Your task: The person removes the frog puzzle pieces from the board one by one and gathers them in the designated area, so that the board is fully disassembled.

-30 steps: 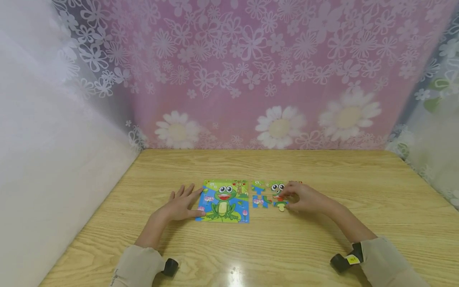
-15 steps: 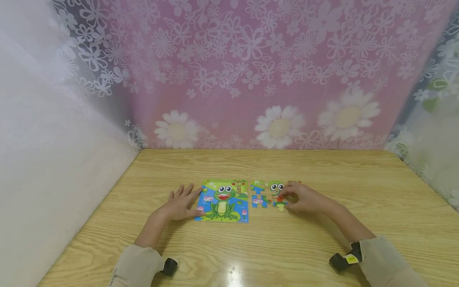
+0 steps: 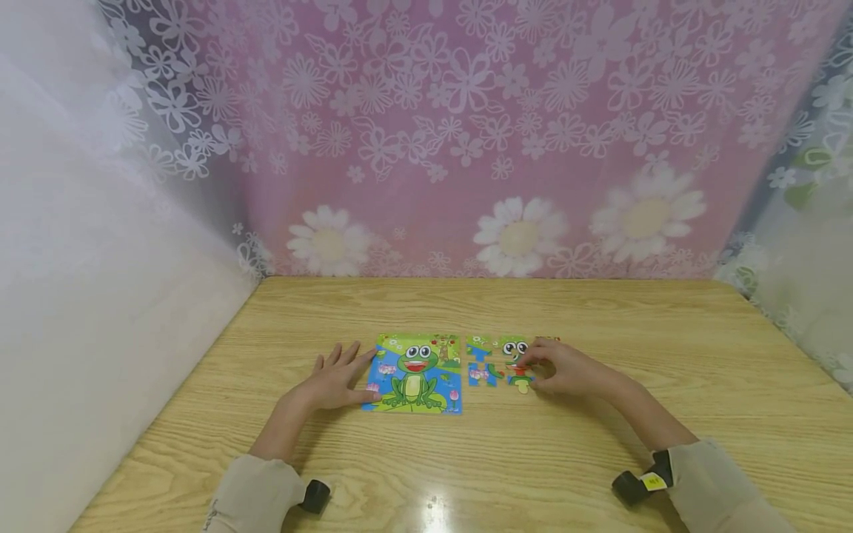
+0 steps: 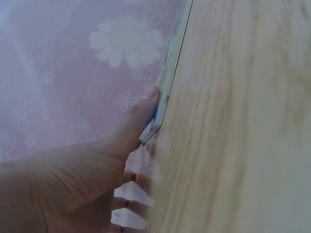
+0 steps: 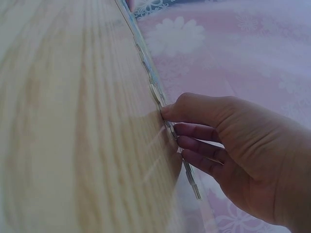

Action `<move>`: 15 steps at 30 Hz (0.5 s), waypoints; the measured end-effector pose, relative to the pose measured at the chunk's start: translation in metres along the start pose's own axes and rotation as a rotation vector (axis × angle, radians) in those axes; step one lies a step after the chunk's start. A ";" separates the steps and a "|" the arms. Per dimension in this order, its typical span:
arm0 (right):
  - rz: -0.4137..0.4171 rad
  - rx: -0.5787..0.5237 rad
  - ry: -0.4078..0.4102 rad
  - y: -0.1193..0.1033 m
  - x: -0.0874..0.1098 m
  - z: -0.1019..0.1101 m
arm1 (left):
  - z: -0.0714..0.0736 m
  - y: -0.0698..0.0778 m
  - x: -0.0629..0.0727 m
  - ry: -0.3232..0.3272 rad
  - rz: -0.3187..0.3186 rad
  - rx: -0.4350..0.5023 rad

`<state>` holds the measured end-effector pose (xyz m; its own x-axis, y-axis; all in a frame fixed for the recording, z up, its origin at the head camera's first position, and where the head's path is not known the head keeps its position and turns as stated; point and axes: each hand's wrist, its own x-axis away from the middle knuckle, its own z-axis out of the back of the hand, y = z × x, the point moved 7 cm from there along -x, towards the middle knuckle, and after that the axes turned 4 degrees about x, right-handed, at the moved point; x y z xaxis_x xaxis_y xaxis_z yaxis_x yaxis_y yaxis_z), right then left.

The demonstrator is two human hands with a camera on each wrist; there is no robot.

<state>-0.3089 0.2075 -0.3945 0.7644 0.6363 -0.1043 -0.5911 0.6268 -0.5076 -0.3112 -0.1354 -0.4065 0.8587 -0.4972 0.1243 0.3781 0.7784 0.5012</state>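
Observation:
A frog picture board [image 3: 415,374], green and blue with a thin pale edge, lies flat on the table. My left hand [image 3: 333,381] rests at its left side, fingers spread, thumb [image 4: 146,99] on the near left corner. Right of the board lie several loose jigsaw pieces. One shows the frog's eyes [image 3: 514,346], others show flowers and water [image 3: 481,374]. My right hand [image 3: 569,368] pinches the jigsaw piece with the frog's belly [image 3: 522,386] between thumb and fingertips, low at the table. The hand partly covers this piece and others beyond it.
The wooden table [image 3: 426,451] runs back to a pink flowered curtain [image 3: 426,185]. A pale wall-like sheet [image 3: 120,259] flanks the left side, with flowered fabric [image 3: 813,192] on the right. A black device [image 3: 643,481] sits at the right cuff, another [image 3: 316,496] at the left.
Both hands, the board and the pieces hold nearly the same place throughout. The whole head view shifts by a few pixels only.

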 end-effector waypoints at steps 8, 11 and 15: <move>0.011 -0.008 0.001 0.000 0.000 0.000 | 0.000 0.000 0.000 0.000 -0.001 -0.002; 0.012 -0.008 0.002 -0.001 0.000 0.000 | 0.000 0.000 0.000 0.001 -0.001 -0.005; 0.011 -0.003 0.004 0.000 0.000 -0.001 | 0.000 -0.001 0.000 0.002 -0.004 -0.006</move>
<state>-0.3088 0.2066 -0.3947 0.7587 0.6416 -0.1130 -0.5989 0.6185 -0.5087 -0.3113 -0.1358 -0.4071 0.8579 -0.4994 0.1211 0.3832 0.7788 0.4966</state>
